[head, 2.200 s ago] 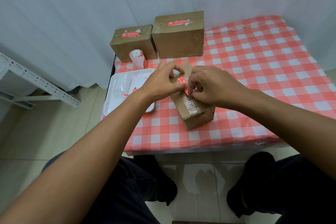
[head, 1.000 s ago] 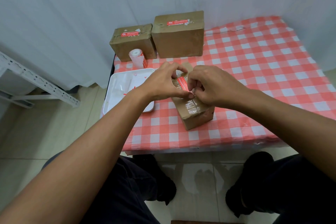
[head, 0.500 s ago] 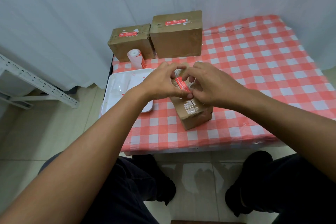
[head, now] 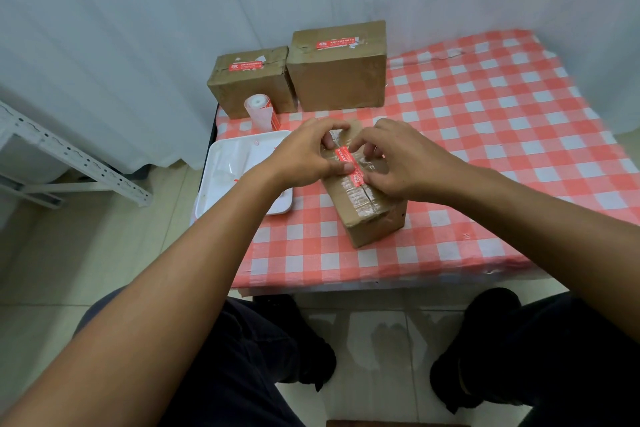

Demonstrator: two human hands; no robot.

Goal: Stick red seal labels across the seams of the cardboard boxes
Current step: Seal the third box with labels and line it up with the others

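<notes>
A small taped cardboard box (head: pixel 372 218) lies near the table's front edge. A red seal label (head: pixel 350 165) lies along its top seam. My left hand (head: pixel 304 156) presses the label's left side with thumb and fingertips. My right hand (head: pixel 405 163) presses its right side and near end. Both hands rest on the box top and hide its far half. Two bigger boxes stand at the back, the left box (head: pixel 251 83) and the right box (head: pixel 337 69), each with a red label on top.
A roll of labels (head: pixel 261 111) stands in front of the left back box. A white tray (head: pixel 235 170) lies at the table's left edge. The checked tablecloth (head: pixel 502 121) stretches to the right. A white curtain hangs behind; a metal rack (head: pixel 52 156) stands at left.
The label, first held at one spot on the box, now lies flat along the seam. My fingers have spread along it. The view shifted slightly.
</notes>
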